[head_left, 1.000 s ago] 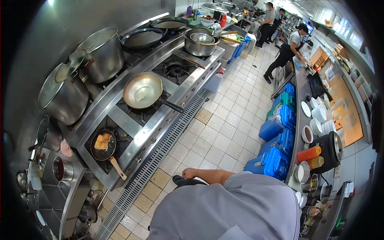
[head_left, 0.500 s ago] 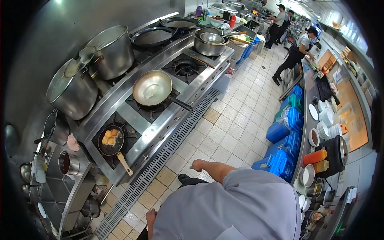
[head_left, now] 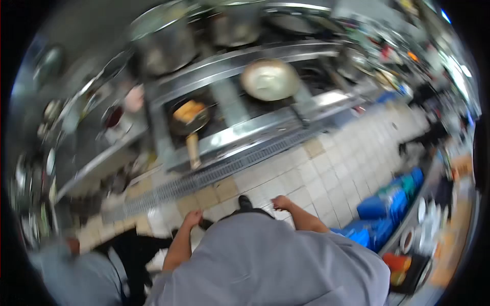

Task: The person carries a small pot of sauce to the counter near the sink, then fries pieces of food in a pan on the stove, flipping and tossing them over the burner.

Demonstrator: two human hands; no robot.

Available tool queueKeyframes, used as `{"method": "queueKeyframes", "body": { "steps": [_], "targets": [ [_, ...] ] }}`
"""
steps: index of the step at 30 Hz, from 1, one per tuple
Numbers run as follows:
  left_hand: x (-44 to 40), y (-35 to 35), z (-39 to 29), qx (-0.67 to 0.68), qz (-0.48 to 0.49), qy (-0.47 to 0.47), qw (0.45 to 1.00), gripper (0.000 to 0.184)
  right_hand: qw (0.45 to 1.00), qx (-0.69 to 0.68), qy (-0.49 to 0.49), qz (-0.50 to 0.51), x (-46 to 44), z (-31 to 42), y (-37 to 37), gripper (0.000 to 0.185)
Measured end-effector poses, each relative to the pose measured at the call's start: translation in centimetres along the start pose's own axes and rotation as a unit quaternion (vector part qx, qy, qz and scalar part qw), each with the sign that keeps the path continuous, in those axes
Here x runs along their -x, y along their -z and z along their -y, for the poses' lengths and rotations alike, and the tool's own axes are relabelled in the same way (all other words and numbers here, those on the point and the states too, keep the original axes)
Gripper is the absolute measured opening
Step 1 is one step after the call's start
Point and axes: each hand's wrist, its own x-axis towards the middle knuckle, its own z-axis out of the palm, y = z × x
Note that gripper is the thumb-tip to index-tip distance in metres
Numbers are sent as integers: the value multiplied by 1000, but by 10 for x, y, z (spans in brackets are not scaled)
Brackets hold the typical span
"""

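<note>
My left hand [head_left: 193, 218] hangs in front of my body, fingers loosely curled and nothing seen in them. To its right, my right hand [head_left: 280, 202] is also curled above the tiled floor, apart from everything. Both are somewhat blurred. On the stove ahead, a small dark frying pan [head_left: 196, 124] with a pale handle holds golden-brown pieces of food [head_left: 188, 111]. A larger pale frying pan [head_left: 270, 79] sits on the burner to its right, its dark handle toward the front edge.
Another person in a grey shirt [head_left: 76, 270] stands close on my left. Tall stockpots [head_left: 163, 46] line the back of the stove. A steel counter [head_left: 97, 158] is at the left. Blue bins [head_left: 375, 209] stand beneath the right counter. A floor grate [head_left: 240, 163] runs along the stove.
My view has swung to the left and blurred. Both hands now show in front of me, the left one having come further into view. Another person has appeared at the lower left.
</note>
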Motion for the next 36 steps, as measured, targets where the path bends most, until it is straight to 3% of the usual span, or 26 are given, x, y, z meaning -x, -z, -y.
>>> {"method": "queueKeyframes", "body": {
  "steps": [1, 2, 3, 4, 5, 7, 9, 11, 12, 13, 14, 15, 16, 19, 22, 24, 26, 28, 29, 31, 33, 36],
  "targets": [
    [-3, -6, 16, 52, -47, -4, 998, 33, 996, -62, -66, -25, 13, 2, 3, 18],
    [0, -4, 16, 131, -51, 27, 990, 28, 998, 32, 0, 62, -26, -65, -11, 24],
    [3, -4, 18, 206, -51, 48, 976, 25, 987, -66, -132, 60, 16, -19, 3, 34],
    [11, -5, 21, 216, -67, 65, 972, 24, 996, -23, -23, 80, 10, -43, 1, 25],
    [13, -8, 24, 225, -80, 78, 968, 23, 965, -157, -204, 39, 27, -17, 10, 21],
    [23, -13, 34, 234, -90, 90, 964, 23, 967, -121, -222, 20, 23, -11, 14, 22],
    [39, -19, 43, 236, -92, 89, 963, 24, 994, -39, -53, 82, -30, -46, 11, 25],
    [63, -24, 34, 286, -107, 128, 944, 24, 993, 4, 16, 115, -50, -24, 17, 30],
    [72, -34, 41, 301, -110, 148, 936, 24, 993, 7, -1, 118, -46, 28, 26, 34],
    [82, -45, 49, 315, -112, 168, 927, 24, 993, -83, -33, 76, -35, 79, 30, 41],
    [89, -59, 65, 336, -118, 163, 920, 25, 995, -51, -3, 84, -46, 102, 30, 43],
    [100, -68, 68, 346, -123, 180, 912, 25, 987, -59, 76, 126, -62, 122, 30, 41],
    [111, -75, 69, 355, -129, 196, 905, 25, 975, -131, 72, 166, -74, 143, 27, 35],
    [142, -77, 51, 358, -135, 246, 891, 26, 960, -226, 69, 148, -79, 224, 18, 27],
    [165, -88, 40, 368, -148, 268, 878, 25, 877, -428, 51, 211, -109, 287, 9, 33],
    [177, -93, 32, 379, -164, 282, 866, 25, 845, -503, 51, 176, -104, 345, 15, 36],
    [186, -101, 26, 394, -173, 297, 852, 25, 764, -624, 55, 155, -100, 397, 19, 33],
    [190, -115, 28, 402, -183, 276, 853, 26, 735, -667, 67, 104, -109, 426, 17, 25],
    [194, -125, 32, 405, -186, 268, 854, 26, 759, -639, 112, 55, -121, 429, 10, 17],
    [200, -139, 36, 384, -192, 256, 866, 24, 782, -619, 77, 3, -80, 454, 20, 14],
    [212, -123, 4, 315, -178, 266, 894, 24, 809, -582, 79, 30, -82, 443, 34, 14],
    [231, -142, 33, 254, -140, 268, 919, 24, 820, -565, 91, 21, -59, 435, 41, 14]
  ]
}}
